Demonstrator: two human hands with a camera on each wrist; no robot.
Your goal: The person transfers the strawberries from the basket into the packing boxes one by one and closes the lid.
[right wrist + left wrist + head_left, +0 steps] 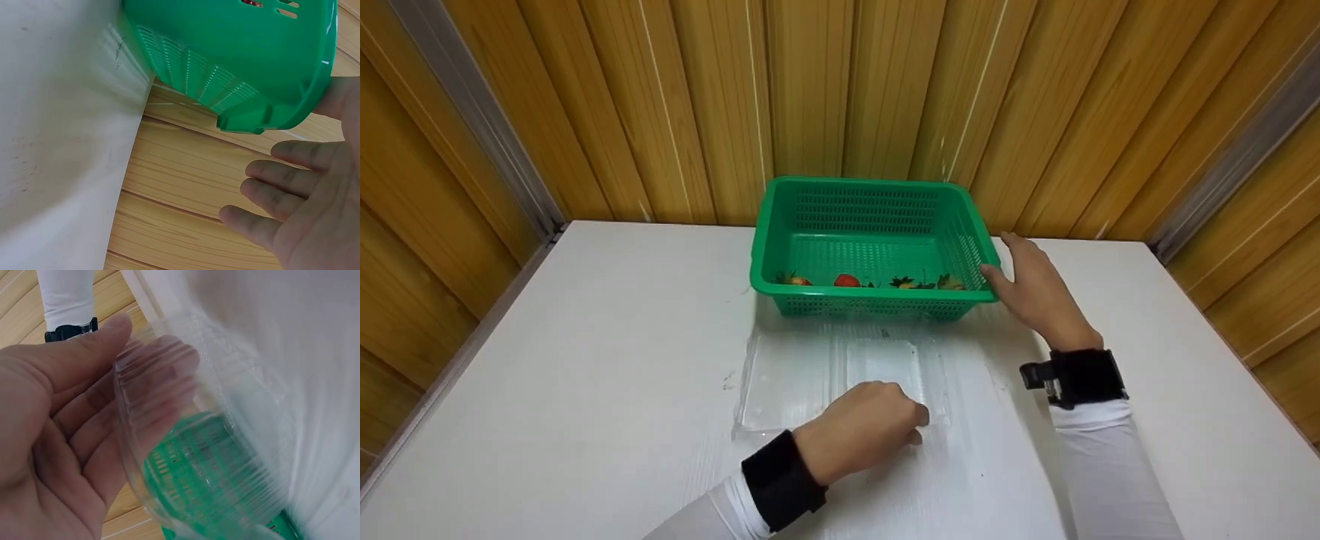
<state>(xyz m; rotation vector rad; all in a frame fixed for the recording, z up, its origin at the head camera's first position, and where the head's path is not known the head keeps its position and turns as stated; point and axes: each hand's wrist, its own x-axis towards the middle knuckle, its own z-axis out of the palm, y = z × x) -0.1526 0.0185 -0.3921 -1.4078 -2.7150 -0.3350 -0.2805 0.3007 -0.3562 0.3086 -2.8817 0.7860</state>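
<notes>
My left hand (864,429) pinches the near edge of a clear plastic clamshell box (787,379) that lies on the white table in front of a green basket (877,294). In the left wrist view, the thumb is at the ribbed edge of the plastic box (163,399), and the fingers show through it. My right hand (1035,289) is at the basket's right side, its thumb by the rim and its other fingers spread. The right wrist view shows these fingers (281,180) apart from the basket wall. Inside the basket, several strawberries (847,280) lie along the near side, partly hidden by the rim.
The white table (607,360) spreads to both sides of the basket. Wood-patterned panels (877,90) rise directly behind the table's back edge, with grey metal strips (472,112) at the corners.
</notes>
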